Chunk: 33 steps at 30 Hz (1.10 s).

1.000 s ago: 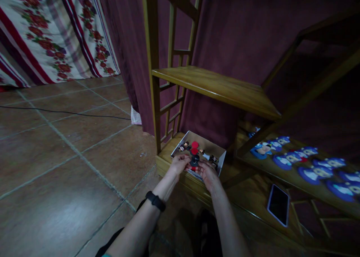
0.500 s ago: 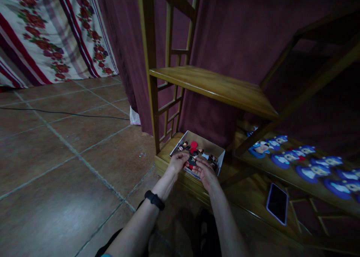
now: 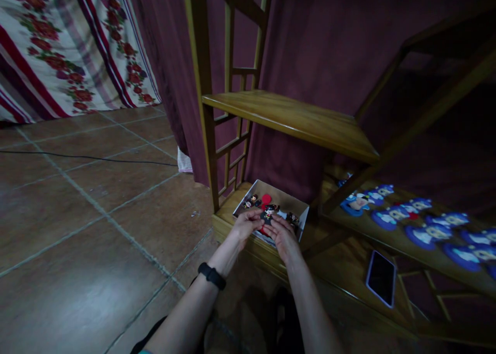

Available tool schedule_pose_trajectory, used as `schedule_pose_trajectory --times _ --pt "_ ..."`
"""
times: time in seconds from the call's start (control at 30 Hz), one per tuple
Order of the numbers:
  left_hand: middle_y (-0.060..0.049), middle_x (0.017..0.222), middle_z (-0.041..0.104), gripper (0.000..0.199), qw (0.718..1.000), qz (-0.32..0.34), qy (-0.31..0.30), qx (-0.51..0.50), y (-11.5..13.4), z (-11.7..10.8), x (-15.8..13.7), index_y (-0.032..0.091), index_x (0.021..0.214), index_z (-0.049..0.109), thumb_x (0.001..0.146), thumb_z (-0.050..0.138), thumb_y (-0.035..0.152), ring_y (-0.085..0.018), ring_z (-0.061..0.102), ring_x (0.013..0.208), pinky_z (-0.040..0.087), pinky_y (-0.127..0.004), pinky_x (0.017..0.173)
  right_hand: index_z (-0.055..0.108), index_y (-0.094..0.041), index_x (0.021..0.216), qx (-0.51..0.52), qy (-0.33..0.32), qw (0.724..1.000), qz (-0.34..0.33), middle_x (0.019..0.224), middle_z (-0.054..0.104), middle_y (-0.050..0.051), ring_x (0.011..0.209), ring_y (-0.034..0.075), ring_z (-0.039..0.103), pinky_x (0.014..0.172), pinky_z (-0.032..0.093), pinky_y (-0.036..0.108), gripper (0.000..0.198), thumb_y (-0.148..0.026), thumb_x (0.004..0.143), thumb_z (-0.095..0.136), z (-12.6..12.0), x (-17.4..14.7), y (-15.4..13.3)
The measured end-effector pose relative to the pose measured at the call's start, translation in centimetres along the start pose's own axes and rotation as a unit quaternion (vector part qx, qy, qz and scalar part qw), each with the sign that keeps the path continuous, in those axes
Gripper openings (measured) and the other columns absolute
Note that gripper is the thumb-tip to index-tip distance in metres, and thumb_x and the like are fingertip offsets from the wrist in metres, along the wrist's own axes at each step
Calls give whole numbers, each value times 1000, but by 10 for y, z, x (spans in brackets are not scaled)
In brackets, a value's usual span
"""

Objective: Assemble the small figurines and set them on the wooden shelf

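Observation:
A small figurine (image 3: pixel 267 214) with a dark round base is held between my two hands, over the front of a shallow cardboard box (image 3: pixel 301 203). My left hand (image 3: pixel 245 227) pinches the base from the left. From the right, my right hand (image 3: pixel 281 233) has its fingers closed on the same base. Inside the box lie several more small figurines (image 3: pixel 253 199) and a red round piece (image 3: pixel 266 199). My hands hide the front part of the box.
The box stands on the lowest level of a wooden shelf unit (image 3: pixel 287 117). Rows of blue-based figurines (image 3: pixel 393 215) line a shelf at right, with a phone (image 3: pixel 382 278) below them. A black cable (image 3: pixel 96 158) crosses the tiled floor (image 3: pixel 73 225) at left.
The figurine has tilted or turned slightly between my fingers, and both hands remain on it. The whole view has shifted a little.

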<state>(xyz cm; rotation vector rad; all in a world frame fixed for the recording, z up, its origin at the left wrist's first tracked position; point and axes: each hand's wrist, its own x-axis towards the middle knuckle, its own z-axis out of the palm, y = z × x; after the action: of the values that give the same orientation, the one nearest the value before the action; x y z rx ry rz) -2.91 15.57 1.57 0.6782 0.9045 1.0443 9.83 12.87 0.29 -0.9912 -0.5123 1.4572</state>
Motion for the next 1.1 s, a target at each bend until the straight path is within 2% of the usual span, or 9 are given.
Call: schedule_pose_trajectory --times 0.13,0.3,0.53,0.73,0.87,1.1 --pt "-7 78 66 39 1000 -1 -10 -9 1 -2 0 12 94 65 56 72 8 -10 59 63 46 -23 63 60 -19 83 -12 7 1000 15 74 69 2 66 16 65 68 54 32 27 -25 59 72 -1 0 -2" --pt "-8 83 66 34 1000 4 -11 -4 1 -5 2 13 96 65 62 69 11 -10 59 63 47 -23 61 60 -19 81 -17 23 1000 3 67 67 0 61 12 63 62 53 26 28 -25 58 73 -5 2 1" --pt "-7 79 65 28 999 27 1 -20 -1 -6 6 12 93 65 65 67 14 -10 58 62 47 -21 58 61 -20 86 -19 24 1000 -5 68 66 -1 59 11 61 61 52 26 33 -23 56 75 -4 3 4" --pt "-8 76 65 22 1000 17 7 -8 0 -5 5 10 92 65 70 62 15 -9 57 57 48 -22 59 61 -19 92 -12 13 1000 -10 72 66 -1 62 11 62 66 52 29 38 -21 56 74 -2 1 5" --pt "-8 78 66 28 1000 2 0 -12 3 -3 2 10 93 65 65 67 14 -9 58 59 48 -23 62 61 -21 91 -2 9 1000 -14 72 65 -2 62 11 62 69 52 30 37 -20 56 74 -2 2 5" --pt "-9 84 67 50 998 10 -56 -3 6 0 -2 11 101 63 52 76 12 -13 61 70 46 -25 68 60 -22 90 -18 -16 1000 -19 77 65 -2 69 12 62 74 50 32 36 -23 57 73 -1 1 3"
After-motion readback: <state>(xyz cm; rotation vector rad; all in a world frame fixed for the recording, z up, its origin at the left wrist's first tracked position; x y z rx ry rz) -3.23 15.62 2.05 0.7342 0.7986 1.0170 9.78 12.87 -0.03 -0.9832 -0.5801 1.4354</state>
